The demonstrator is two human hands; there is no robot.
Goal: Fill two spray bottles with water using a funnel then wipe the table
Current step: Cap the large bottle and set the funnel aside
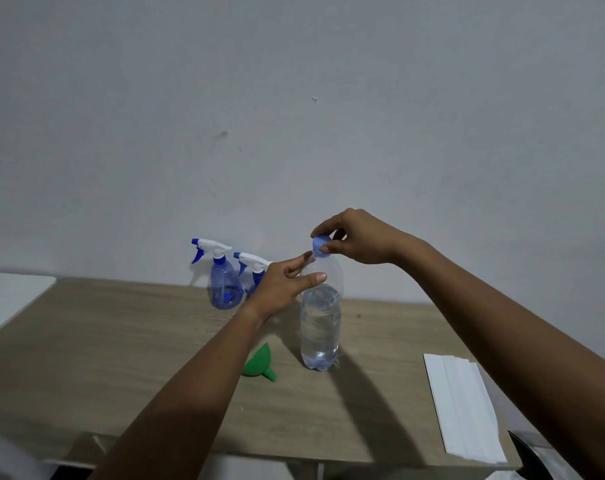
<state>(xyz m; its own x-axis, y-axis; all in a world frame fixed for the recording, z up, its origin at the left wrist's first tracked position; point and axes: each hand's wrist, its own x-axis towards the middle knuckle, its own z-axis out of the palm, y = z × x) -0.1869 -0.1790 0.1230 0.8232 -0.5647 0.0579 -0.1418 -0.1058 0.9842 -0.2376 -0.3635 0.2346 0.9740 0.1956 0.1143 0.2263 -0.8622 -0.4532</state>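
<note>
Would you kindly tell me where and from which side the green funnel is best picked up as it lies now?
The green funnel lies on its side on the table, its short spout pointing to the near right and free, while the left forearm covers part of its wide cone. I would pinch the spout from above, coming from the right.

Dim, cool indoor light; broad soft shadow falls across table; slight overall softness; wide-angle bowing at frame edges
</note>
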